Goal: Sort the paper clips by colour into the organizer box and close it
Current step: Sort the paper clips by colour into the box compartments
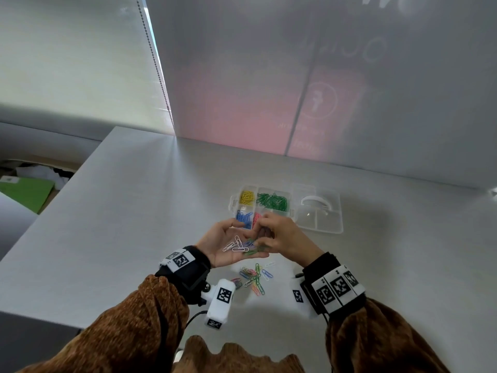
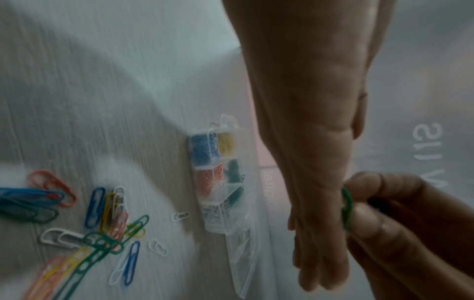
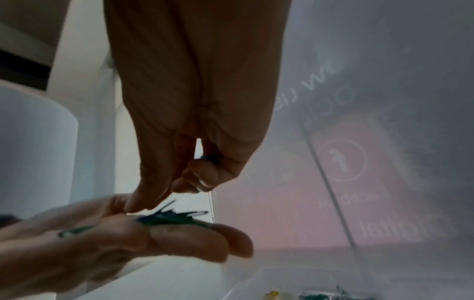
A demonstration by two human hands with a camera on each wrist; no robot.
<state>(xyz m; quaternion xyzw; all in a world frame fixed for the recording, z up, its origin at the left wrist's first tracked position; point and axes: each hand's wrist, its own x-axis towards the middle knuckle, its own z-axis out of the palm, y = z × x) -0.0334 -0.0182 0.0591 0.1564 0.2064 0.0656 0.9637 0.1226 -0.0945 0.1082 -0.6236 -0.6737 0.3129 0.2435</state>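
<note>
My left hand (image 1: 223, 239) lies palm up above the table and carries several white, green and blue paper clips (image 1: 239, 246). My right hand (image 1: 279, 235) reaches into that palm, and its thumb and forefinger pinch a green clip (image 2: 346, 207). In the right wrist view its fingers (image 3: 153, 194) touch the dark green clips (image 3: 174, 218) on the left fingers. The clear organizer box (image 1: 231, 204) stands just beyond my hands with its lid (image 1: 320, 214) flipped open to the right. It holds yellow (image 1: 247, 197), green (image 1: 273, 201), blue (image 1: 244, 218) and pink (image 1: 256, 218) clips in separate compartments.
A loose pile of mixed-colour clips (image 1: 255, 277) lies on the grey table (image 1: 134, 211) under my hands. A frosted glass wall (image 1: 322, 103) stands behind the box. The table's left edge drops to a floor with a green sheet (image 1: 24, 192).
</note>
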